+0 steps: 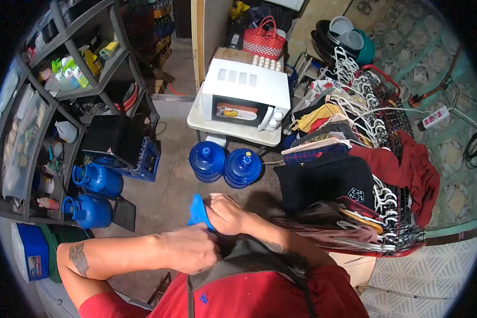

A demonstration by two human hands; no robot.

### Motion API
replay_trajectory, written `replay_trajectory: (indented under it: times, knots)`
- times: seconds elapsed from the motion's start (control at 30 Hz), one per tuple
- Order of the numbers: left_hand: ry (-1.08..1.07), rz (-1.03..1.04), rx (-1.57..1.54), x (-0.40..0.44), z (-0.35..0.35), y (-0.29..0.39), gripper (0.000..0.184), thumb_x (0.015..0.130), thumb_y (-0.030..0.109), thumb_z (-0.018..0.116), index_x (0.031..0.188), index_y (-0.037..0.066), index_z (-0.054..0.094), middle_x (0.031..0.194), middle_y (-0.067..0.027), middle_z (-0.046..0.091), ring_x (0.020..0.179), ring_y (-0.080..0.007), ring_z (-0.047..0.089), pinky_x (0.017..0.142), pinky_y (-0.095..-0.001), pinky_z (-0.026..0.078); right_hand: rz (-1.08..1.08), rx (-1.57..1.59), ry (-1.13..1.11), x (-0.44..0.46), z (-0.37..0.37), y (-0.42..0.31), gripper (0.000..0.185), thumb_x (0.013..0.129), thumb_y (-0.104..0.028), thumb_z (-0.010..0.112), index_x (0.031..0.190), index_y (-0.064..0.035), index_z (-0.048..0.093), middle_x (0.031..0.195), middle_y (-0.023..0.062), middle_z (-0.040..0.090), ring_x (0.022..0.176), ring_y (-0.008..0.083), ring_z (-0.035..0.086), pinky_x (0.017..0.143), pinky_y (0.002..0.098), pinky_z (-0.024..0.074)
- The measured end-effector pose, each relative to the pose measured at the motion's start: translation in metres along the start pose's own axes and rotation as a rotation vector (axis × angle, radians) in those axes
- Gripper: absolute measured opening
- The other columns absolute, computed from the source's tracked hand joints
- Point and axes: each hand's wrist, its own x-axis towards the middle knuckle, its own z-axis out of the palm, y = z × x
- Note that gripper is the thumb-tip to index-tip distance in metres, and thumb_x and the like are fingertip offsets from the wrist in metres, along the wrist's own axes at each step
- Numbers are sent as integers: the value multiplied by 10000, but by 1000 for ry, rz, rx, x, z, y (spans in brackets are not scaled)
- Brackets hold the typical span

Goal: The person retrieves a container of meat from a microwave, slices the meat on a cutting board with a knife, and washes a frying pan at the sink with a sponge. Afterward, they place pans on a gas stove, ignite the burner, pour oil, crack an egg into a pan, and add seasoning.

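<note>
A bright blue piece of cloth (198, 211) is bunched between my two hands, in front of my chest. My left hand (192, 247) is closed with curled fingers at the cloth's lower end. My right hand (227, 213) is closed against the cloth's right side, a little farther out. Both hands appear to grip it, though the fingertips are hidden. Below them I see the dark apron (244, 265) over a red shirt (249, 299).
Ahead are two blue water jugs (242, 168) below a white table (236, 132) with a microwave (246, 90). On the right stands a rack of hung clothes (323, 175). Leftward are blue gas cylinders (93, 212) and grey shelves (79, 93).
</note>
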Motion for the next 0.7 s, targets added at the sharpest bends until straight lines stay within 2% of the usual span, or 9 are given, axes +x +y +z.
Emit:
replay_trajectory:
  times: [0.17, 0.23, 0.3, 0.37, 0.43, 0.47, 0.5, 0.57, 0.7]
  knots:
    - [7, 10, -3, 0, -7, -4, 120, 767, 172, 638, 789, 56, 655, 795, -106, 668, 828, -318, 665, 781, -442, 523, 380, 296, -368, -1, -26, -8, 230, 989, -221, 530, 953, -19, 633, 861, 141, 605, 805, 356, 595, 812, 453, 486]
    - [165, -45, -126, -3, -5, -7, 114, 796, 162, 647, 851, 65, 668, 836, -106, 675, 852, -329, 662, 801, -446, 526, 584, 620, -190, -22, -22, 0, 500, 1073, -427, 368, 1183, -28, 647, 1124, 119, 679, 1046, 175, 627, 911, 364, 503]
    - [441, -153, -337, -12, 3, -15, 110, 850, 122, 649, 936, 70, 693, 881, -129, 684, 849, -353, 656, 824, -446, 528, 691, 1172, 76, -25, -21, -3, 593, 1071, -503, 337, 1242, -8, 616, 1201, 66, 650, 1090, 166, 615, 996, 353, 487]
    - [462, -460, -671, -21, 34, -28, 237, 890, 136, 682, 1116, 63, 677, 1012, -120, 705, 940, -300, 677, 881, -446, 520, 678, 1233, 86, -26, -23, 8, 570, 1030, -511, 455, 1202, 3, 630, 1213, 104, 650, 1103, 222, 622, 977, 401, 501]
    - [534, -750, -1024, -25, 99, -43, 370, 865, 174, 727, 1207, 64, 637, 1144, -118, 688, 1074, -261, 658, 948, -447, 505, 200, 210, -223, 26, -54, -40, 477, 907, -464, 654, 1098, -28, 678, 1090, 158, 656, 985, 315, 635, 880, 445, 514]
    - [744, -566, -950, -25, 131, -48, 569, 811, 220, 780, 1309, 70, 550, 1294, -128, 585, 1213, -263, 558, 1043, -446, 439, 171, -105, -436, 27, -43, -49, 440, 806, -433, 754, 1059, -81, 679, 1080, 149, 637, 992, 351, 601, 881, 464, 472]
    - [929, -376, -845, -26, 164, -53, 776, 756, 267, 834, 1410, 75, 462, 1443, -138, 483, 1353, -265, 457, 1138, -446, 374, 154, -113, -566, 40, -53, -73, 440, 820, -443, 740, 1062, -80, 680, 1069, 143, 615, 1052, 335, 573, 921, 465, 440]
    - [1089, -422, -929, -7, 175, -54, 729, 752, 284, 830, 1368, 58, 512, 1407, -148, 521, 1318, -279, 498, 1109, -445, 399, 118, -117, -481, 30, -44, -76, 436, 826, -449, 735, 1046, -76, 678, 1071, 154, 593, 1084, 323, 552, 962, 460, 414]
    - [1000, -663, -743, 2, 142, -40, 636, 743, 277, 838, 1274, 45, 578, 1300, -147, 609, 1203, -248, 587, 1016, -417, 474, 285, -128, -451, 23, -54, -63, 475, 842, -449, 724, 1043, -25, 655, 1133, 204, 571, 1097, 380, 546, 946, 467, 440]
